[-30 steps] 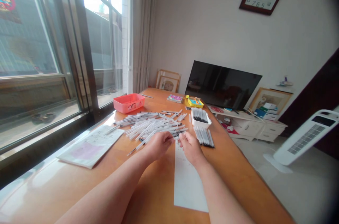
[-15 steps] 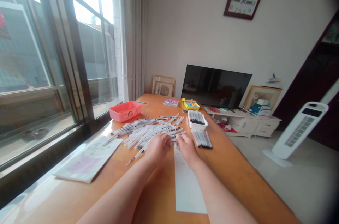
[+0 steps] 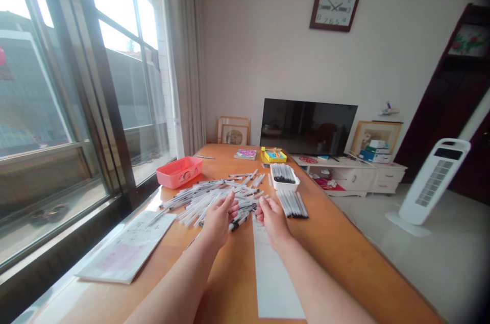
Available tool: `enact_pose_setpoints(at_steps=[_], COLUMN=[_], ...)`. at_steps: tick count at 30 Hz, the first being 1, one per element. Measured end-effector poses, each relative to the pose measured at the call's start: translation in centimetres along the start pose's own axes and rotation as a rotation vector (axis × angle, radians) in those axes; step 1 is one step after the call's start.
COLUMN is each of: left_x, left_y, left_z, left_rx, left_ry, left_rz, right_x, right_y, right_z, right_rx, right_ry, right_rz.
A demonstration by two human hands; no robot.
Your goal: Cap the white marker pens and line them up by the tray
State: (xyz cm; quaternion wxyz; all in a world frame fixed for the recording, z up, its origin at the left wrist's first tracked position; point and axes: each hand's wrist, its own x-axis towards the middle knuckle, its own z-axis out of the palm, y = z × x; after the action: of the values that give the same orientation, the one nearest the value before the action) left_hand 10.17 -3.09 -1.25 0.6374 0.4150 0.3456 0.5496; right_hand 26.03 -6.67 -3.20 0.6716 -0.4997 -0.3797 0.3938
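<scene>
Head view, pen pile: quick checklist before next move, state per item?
Left hand free of pens: cannot tell, fingers block the view.
Right hand free of pens: cannot tell.
Loose white-barrelled pens separated: not ok, they lie crossed in a heap.
Neat row of white pens aligned: ok.
Long white paper strip bare of pens: ok.
White rectangular tray sitting flat: ok.

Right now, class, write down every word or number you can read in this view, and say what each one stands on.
"10 11 12 1 2" on the wall clock dial
"8 7 6 5 4" on the same dial
Too small to read: booklet, yellow box, sheet of paper
</scene>
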Motion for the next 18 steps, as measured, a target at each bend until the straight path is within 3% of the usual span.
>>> enact_pose_setpoints(at_steps=[5, 14, 18], left_x=[-0.6, -1.1, -1.2], left_y=[0.9, 1.9, 2.1], left_z=[0.6, 0.7, 0.6], left_rx=[-0.215, -0.051, -0.023], left_ry=[-0.023, -0.145, -0.153], left_rz=[-0.080, 0.001, -0.007], right_x=[-0.5, 0.4, 0.1], right_y=[-0.3, 0.0, -0.1], right_z=[0.4, -0.6, -0.4], right_rx=[0.026, 0.209, 0.150], right_ry=[-0.046, -0.106, -0.113], right_rz=[0.044, 0.230, 0.218])
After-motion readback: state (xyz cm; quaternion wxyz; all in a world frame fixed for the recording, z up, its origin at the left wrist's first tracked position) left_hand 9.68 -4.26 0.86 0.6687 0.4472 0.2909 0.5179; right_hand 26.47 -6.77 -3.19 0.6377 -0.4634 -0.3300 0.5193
